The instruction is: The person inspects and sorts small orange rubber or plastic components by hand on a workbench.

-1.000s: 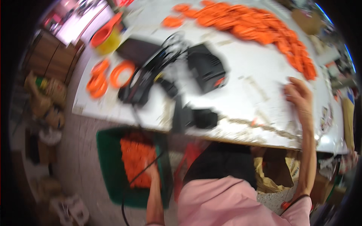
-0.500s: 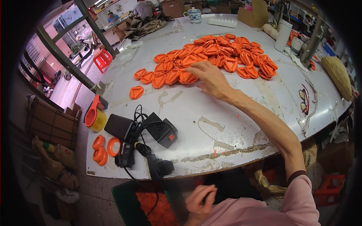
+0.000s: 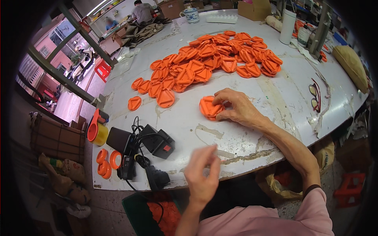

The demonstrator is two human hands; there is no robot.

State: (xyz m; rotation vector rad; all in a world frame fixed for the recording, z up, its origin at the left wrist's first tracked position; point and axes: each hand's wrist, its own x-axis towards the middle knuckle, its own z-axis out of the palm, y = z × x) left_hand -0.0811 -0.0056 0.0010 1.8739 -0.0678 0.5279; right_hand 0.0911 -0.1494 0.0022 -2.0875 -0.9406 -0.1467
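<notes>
My right hand grips a small stack of orange plastic discs by its edge, tilted at the table top; how many are in it I cannot tell. My left hand, smeared by motion, hovers over the table's near edge, its fingers loosely curled and thumb apart, with nothing visible in it. Beyond both hands spreads a heap of orange discs, each with a raised triangle. One disc lies at the heap's near side, and another lies apart at its left.
At left lie black adapters with cables, orange rings and a yellow tape roll with an orange piece. Eyeglasses rest at right. A white bottle and a patterned mug stand farther back. A green bin sits below the edge.
My right hand has drawn back from the heap toward me, bringing orange discs with it. My left hand has risen from below the table edge. The view has shifted slightly.
</notes>
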